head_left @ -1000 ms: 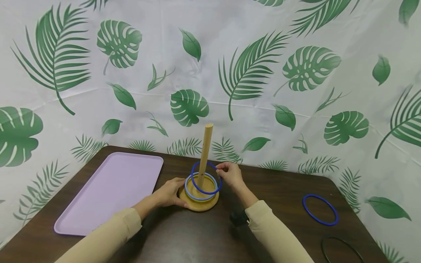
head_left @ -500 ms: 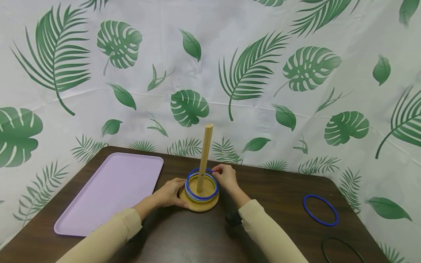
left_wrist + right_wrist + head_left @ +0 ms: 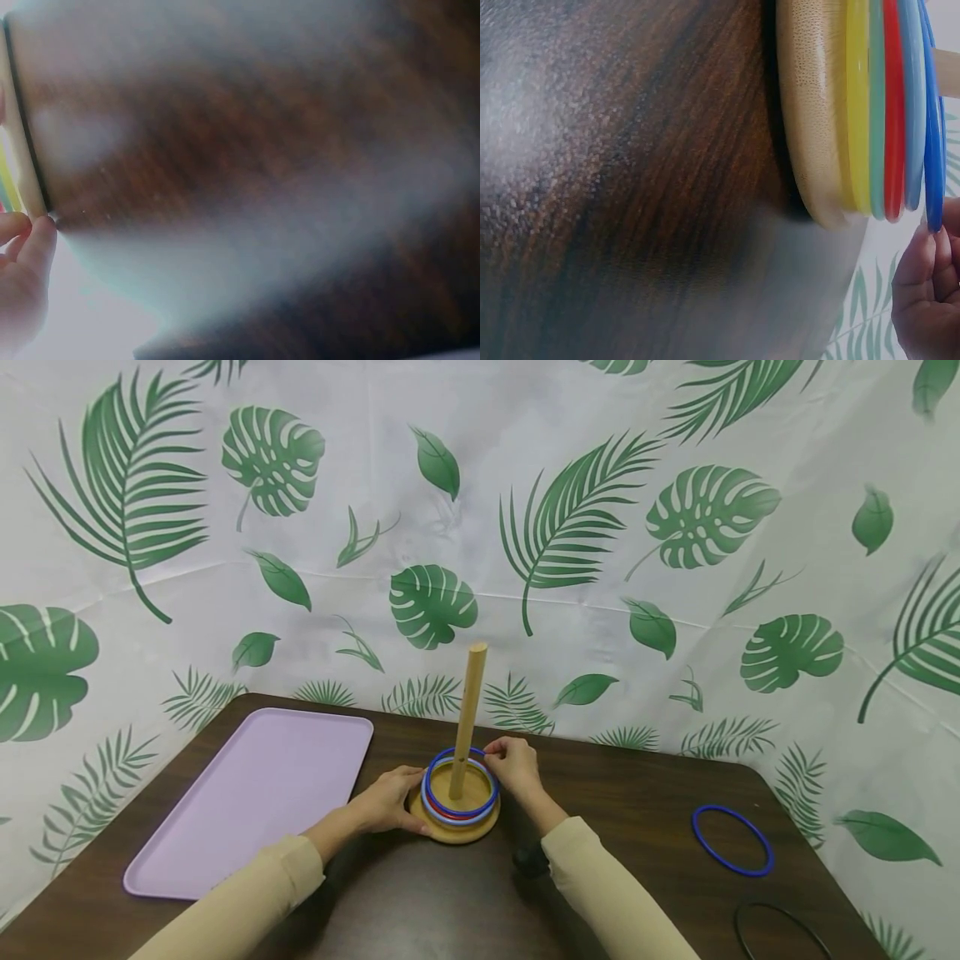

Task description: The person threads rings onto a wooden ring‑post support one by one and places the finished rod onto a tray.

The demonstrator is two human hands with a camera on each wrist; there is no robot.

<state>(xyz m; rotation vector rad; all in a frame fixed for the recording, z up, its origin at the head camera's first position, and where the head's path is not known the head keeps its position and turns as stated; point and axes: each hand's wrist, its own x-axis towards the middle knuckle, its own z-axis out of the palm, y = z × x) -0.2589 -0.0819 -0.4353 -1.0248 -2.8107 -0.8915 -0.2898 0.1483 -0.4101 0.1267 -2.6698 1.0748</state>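
Note:
A wooden ring stand has a round base (image 3: 459, 837) and an upright post (image 3: 469, 710). Yellow (image 3: 858, 127), green (image 3: 877, 135), red (image 3: 892, 135) and light blue (image 3: 913, 142) rings lie stacked on the base around the post. My left hand (image 3: 386, 802) holds the left edge of the base, thumb toward the front. On the post's other side my right hand (image 3: 516, 766) pinches the far right edge of a dark blue ring (image 3: 934, 165), which encircles the post just above the light blue one. In the right wrist view its lower edge sits between my fingertips.
A lilac tray (image 3: 262, 793) lies on the left of the dark wooden table (image 3: 420, 902). At right are a second dark blue ring (image 3: 731, 840) and, partly out of frame, a black ring (image 3: 780, 910). A leaf-print cloth (image 3: 570, 635) hangs behind the table.
The dark blue ring has gone from tilted around the post to nearly flat over the stack, my right hand lowering with it and moving slightly left. My left hand keeps its hold on the base.

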